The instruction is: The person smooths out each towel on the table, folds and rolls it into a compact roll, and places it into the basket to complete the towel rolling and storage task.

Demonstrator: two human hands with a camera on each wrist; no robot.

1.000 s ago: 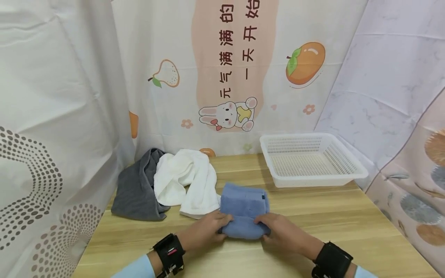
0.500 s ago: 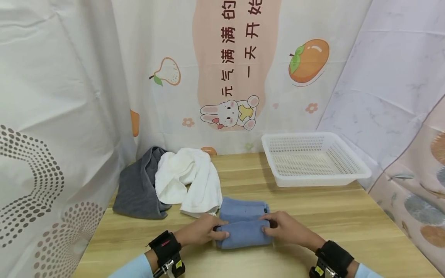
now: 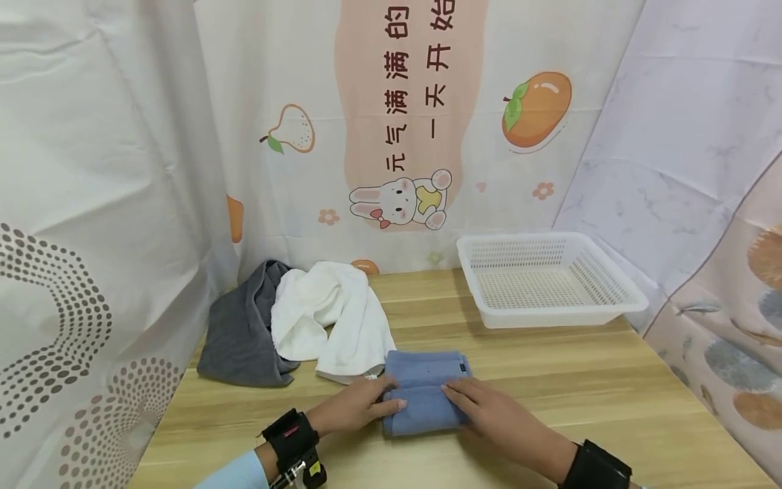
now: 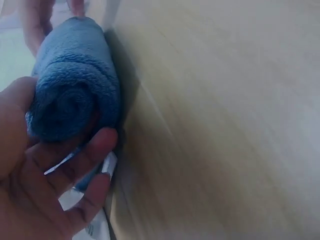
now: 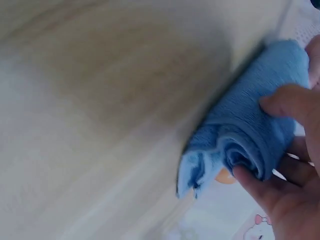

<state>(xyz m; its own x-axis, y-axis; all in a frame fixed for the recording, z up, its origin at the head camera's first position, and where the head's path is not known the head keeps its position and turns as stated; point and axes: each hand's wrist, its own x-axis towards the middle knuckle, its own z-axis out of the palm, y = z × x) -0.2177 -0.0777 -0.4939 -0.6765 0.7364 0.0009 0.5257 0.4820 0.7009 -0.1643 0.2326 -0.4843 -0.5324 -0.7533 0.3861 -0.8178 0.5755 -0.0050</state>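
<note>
A blue towel, its near part rolled up and its far part lying flat with a small dark tag, is on the table in front of me. My left hand holds the left end of the roll, thumb on top. In the left wrist view, the fingers of that hand sit by the spiral end. My right hand holds the right end from above. The right wrist view shows its thumb on the roll and a finger at the coiled edge.
A crumpled white towel lies just left of the blue one, beside a dark grey towel. At the back right of the wooden table stands a white perforated basket. Printed curtains surround the table.
The blue towel's roll has turned over and come slightly nearer, and less of its flat part shows than a second ago. My right hand has shifted left, further over the roll.
</note>
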